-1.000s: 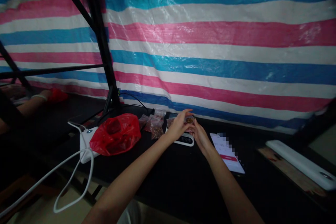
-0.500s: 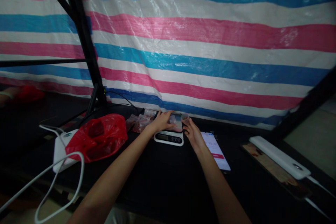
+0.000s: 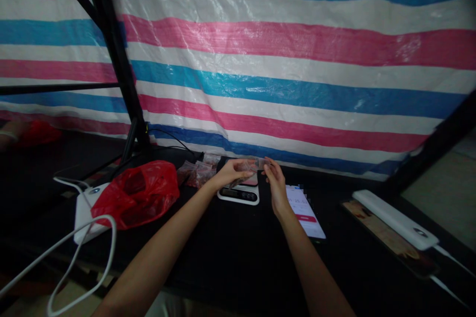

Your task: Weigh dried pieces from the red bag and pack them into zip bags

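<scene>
Above a white kitchen scale [image 3: 238,195] with a dark display, my left hand [image 3: 228,174] is closed on a small clear plastic bag [image 3: 246,165]. My right hand [image 3: 275,178] pinches a small clear cup [image 3: 262,162], tipped sideways with its mouth at the bag's right end. Whether anything passes between them is too small to make out. Several small clear bags with reddish-brown contents [image 3: 195,173] lie just left of the scale. A lit phone [image 3: 305,213] showing a running timer lies to the right of my right wrist.
A red plastic bag [image 3: 147,190] rests over a white box [image 3: 84,210] with a looping white cable [image 3: 111,257]. At right, a white power bank [image 3: 396,219] lies along a second phone [image 3: 386,237]. A striped sheet hangs behind. At far left, another person's hand [image 3: 13,129] is near red plastic.
My left hand has lifted the clear bag off the scale and closed on it. The cup in my right hand has gone from upright to tipped toward the bag.
</scene>
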The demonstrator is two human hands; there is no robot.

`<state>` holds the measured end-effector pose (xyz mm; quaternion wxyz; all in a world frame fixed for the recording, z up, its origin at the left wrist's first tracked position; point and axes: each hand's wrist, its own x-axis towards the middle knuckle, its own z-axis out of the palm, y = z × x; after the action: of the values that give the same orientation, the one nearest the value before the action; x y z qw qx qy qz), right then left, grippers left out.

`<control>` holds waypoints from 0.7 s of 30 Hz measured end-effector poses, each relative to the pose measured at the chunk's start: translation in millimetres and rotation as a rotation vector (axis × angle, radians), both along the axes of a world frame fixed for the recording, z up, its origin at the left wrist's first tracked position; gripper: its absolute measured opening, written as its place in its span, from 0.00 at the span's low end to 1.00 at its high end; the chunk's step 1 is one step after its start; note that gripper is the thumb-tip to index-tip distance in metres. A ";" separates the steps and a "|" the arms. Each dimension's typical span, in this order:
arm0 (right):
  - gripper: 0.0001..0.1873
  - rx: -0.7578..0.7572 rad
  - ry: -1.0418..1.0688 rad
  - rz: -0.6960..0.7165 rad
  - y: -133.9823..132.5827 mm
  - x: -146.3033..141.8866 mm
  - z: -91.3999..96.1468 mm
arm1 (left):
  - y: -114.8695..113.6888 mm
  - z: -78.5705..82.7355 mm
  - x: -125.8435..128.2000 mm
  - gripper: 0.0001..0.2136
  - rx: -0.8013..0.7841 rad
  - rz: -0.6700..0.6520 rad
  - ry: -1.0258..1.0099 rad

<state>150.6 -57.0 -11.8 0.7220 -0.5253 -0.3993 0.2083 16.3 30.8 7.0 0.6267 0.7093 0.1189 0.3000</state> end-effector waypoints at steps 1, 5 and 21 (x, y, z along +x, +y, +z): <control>0.22 0.025 -0.045 -0.003 -0.4 -0.6 0.9 | -1.6 0.6 0.1 0.25 -0.038 0.001 -0.016; 0.22 0.059 -0.203 -0.013 -3.1 -3.4 4.2 | -4.5 -0.9 1.7 0.24 -0.117 0.010 -0.035; 0.18 0.135 -0.437 -0.199 -14.3 -13.6 15.0 | -8.0 10.1 -4.2 0.24 -0.123 -0.090 -0.050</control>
<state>137.0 -71.3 3.2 0.6687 -0.5454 -0.5053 -0.0097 12.2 22.7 17.1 0.6849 0.6662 0.0895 0.2812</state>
